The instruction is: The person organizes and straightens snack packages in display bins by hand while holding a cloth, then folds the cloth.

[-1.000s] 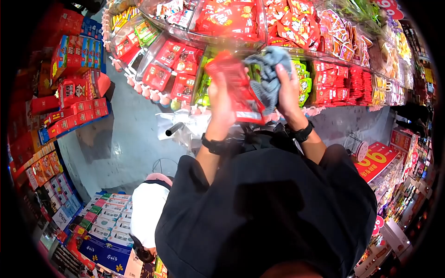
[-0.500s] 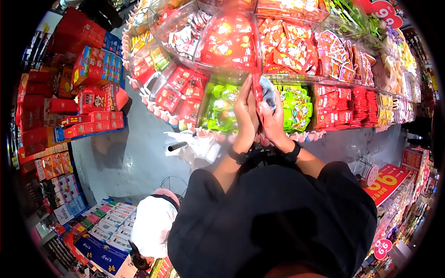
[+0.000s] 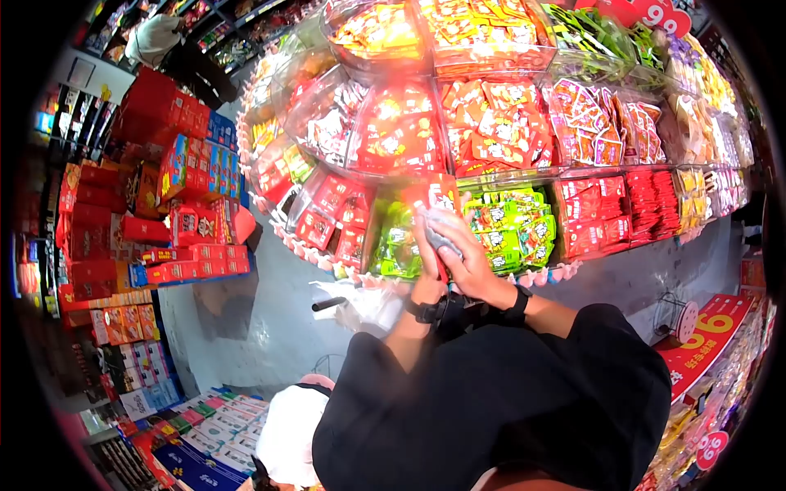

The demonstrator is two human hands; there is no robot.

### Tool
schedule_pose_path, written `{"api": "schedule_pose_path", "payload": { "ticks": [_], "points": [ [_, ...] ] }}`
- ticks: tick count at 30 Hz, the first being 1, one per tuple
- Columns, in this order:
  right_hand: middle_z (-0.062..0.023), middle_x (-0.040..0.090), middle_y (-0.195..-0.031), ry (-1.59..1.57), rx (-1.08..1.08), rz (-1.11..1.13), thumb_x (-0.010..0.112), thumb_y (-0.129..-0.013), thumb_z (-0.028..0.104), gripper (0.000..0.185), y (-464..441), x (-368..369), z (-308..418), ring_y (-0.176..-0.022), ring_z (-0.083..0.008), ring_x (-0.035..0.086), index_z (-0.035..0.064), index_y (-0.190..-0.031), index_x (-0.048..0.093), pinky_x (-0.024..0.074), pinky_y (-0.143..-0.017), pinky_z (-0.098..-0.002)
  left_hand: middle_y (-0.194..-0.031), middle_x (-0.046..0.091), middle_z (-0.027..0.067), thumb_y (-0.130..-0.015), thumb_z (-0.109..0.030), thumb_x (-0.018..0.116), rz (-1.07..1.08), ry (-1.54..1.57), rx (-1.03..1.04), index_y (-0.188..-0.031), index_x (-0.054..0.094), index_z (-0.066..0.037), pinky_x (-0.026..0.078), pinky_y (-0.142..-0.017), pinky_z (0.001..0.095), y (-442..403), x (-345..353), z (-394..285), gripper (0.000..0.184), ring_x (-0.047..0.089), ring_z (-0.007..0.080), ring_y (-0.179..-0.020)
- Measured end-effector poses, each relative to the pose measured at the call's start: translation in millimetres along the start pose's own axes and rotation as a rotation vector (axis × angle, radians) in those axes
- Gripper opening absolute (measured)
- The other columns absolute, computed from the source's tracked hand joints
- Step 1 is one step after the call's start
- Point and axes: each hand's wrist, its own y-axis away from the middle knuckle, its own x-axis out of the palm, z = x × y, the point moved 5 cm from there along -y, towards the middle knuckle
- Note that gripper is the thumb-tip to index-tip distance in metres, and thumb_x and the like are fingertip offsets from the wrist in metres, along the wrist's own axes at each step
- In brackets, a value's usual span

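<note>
Between my hands, in front of the candy display, is an upright red snack packet [image 3: 440, 193]. My left hand [image 3: 426, 255] supports the packet from its left side. My right hand [image 3: 468, 255] holds a crumpled grey-blue cloth [image 3: 443, 231] against the packet's face. Both wrists carry dark bands. Just behind the hands are bins of green snack packets [image 3: 509, 231], and a bin of red packets [image 3: 334, 214] stands to their left. The lower part of the held packet is hidden by my fingers.
A round tiered display with clear dividers [image 3: 491, 173] and a frilly pink edge [image 3: 540, 277] curves around the front. A white plastic bag [image 3: 368, 309] hangs at its edge. Boxes [image 3: 196, 225] are stacked left. One person [image 3: 291, 434] is close behind at lower left, another [image 3: 176, 57] farther off.
My hands and the red packet have moved slightly left and lower in view. The packet has turned so more of its face shows, with the cloth pressed on it. The view has shifted.
</note>
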Motion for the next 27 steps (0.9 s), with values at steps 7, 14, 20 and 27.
{"api": "schedule_pose_path", "payload": {
  "ticks": [7, 14, 20, 27],
  "points": [
    [-0.0189, 0.049, -0.140, 0.047, 0.150, -0.131, 0.049, -0.094, 0.011, 0.038, -16, -25, -22, -0.135, -0.0343, 0.041, -0.0002, -0.130, 0.054, 0.0304, -0.111, -0.0408, -0.139, 0.046, 0.0108, -0.092, -0.056, 0.045, -0.180, -0.151, 0.129, -0.144, 0.033, -0.003, 0.036, -0.108, 0.0397, 16, 27, -4, 0.075, 0.046, 0.0234, -0.127],
    [-0.0176, 0.048, -0.140, -0.202, 0.211, -0.106, 0.050, -0.095, 0.013, 0.041, 9, -31, -34, -0.131, -0.0289, 0.044, -0.0026, -0.133, 0.050, 0.0321, -0.109, -0.0375, -0.142, 0.045, 0.0174, -0.086, -0.045, 0.057, -0.088, -0.518, 0.307, -0.144, 0.031, 0.000, 0.038, -0.107, 0.0402, -27, 51, -21, 0.078, 0.051, 0.0270, -0.123],
    [-0.0145, 0.058, -0.126, -0.285, 0.276, -0.082, 0.054, -0.092, 0.006, 0.029, 1, -54, -67, -0.121, -0.0248, 0.052, -0.0027, -0.119, 0.059, 0.0382, -0.104, -0.0360, -0.143, 0.042, 0.0124, -0.086, -0.006, 0.057, -0.146, -0.427, 0.010, -0.151, 0.024, -0.008, 0.046, -0.099, 0.0370, -43, 18, -13, 0.073, 0.054, 0.0260, -0.122],
    [-0.0070, 0.062, -0.091, -0.329, 0.505, -0.343, 0.047, -0.079, -0.002, 0.014, -4, -94, -148, -0.083, -0.0145, 0.057, -0.0043, -0.081, 0.060, 0.0451, -0.076, -0.0270, -0.142, 0.044, 0.0176, -0.074, -0.002, 0.072, -0.142, -1.199, 0.205, -0.149, 0.024, -0.001, 0.041, -0.106, 0.0379, -119, 19, -87, 0.090, 0.047, 0.0265, -0.128]
  ]
}}
